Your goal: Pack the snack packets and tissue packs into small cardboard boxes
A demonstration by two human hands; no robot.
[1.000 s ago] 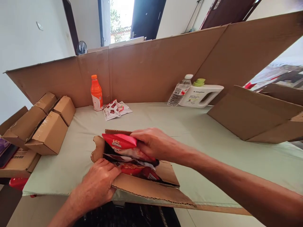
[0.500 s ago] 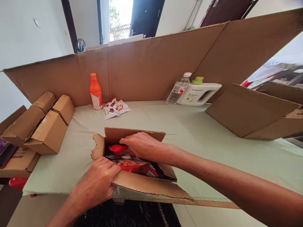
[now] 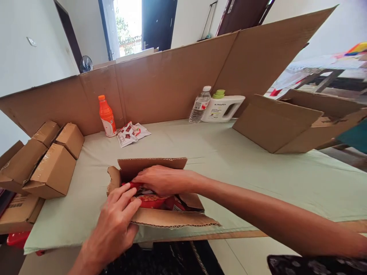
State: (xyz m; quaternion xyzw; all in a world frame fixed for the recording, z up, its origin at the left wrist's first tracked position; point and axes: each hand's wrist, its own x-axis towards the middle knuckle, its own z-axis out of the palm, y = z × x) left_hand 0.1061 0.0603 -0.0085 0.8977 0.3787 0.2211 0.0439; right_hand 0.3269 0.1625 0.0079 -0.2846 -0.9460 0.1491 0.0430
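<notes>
An open cardboard box (image 3: pixel 172 218) stands near the table's front edge with its flaps folded out. Inside lie shiny red packets (image 3: pixel 153 202) with printed pictures. My right hand (image 3: pixel 163 181) reaches into the box from the right, knuckles up. Its fingertips are pressed against a smaller red packet (image 3: pixel 135 186) at the box's left end; the thumb is hidden. My left hand (image 3: pixel 119 214) is at the near left corner, fingers apart and reaching over the rim toward that packet. Its thumb stays outside the box wall.
An orange bottle (image 3: pixel 107 116) and white sachets (image 3: pixel 130 133) are at the back left. A clear water bottle (image 3: pixel 200 105) and white jug (image 3: pixel 222 109) stand by the cardboard screen (image 3: pixel 160 84). Small boxes (image 3: pixel 54 170) sit left; a large open box (image 3: pixel 275 124) right.
My left hand has loosened from the box rim, its fingers spreading over the opening. My right hand has pushed slightly left and down with the red packet. The view has swung right.
</notes>
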